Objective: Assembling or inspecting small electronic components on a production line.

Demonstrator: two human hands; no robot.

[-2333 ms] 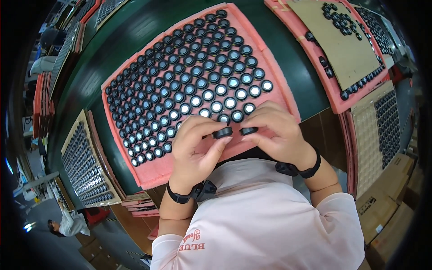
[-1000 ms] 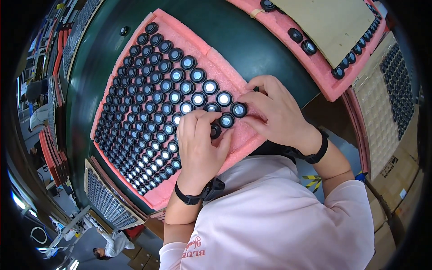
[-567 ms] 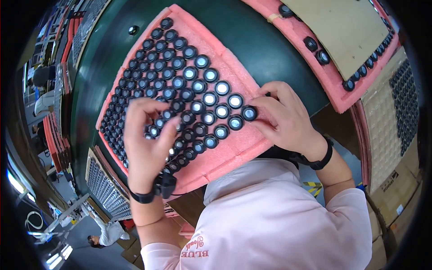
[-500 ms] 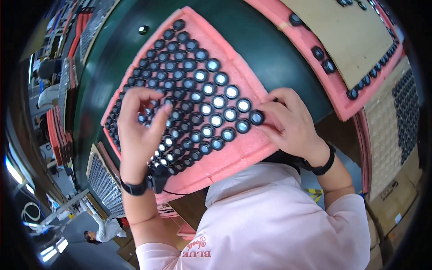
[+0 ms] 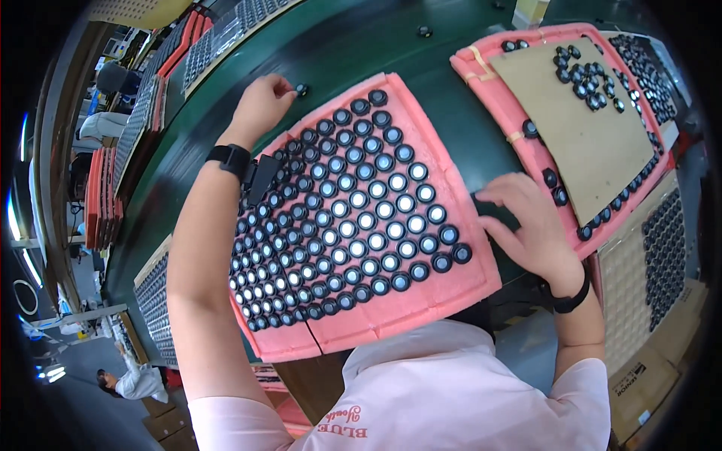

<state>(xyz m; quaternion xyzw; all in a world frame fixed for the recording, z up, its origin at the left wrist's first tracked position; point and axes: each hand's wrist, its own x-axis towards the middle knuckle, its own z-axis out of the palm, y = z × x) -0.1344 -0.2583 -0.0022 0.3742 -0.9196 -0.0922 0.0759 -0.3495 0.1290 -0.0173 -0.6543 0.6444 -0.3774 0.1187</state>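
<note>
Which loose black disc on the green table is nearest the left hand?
The black disc right by the left hand, just beyond the pink foam tray; the other loose discs there lie farther right.

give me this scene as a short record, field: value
left hand: fingertips at a loose black part beyond the tray; grip unclear
right hand: thumb and fingers apart, by the tray's right edge
tray: pink foam, bearing rows of round black parts
second tray: upper right, under a brown sheet
tabletop: green
</note>
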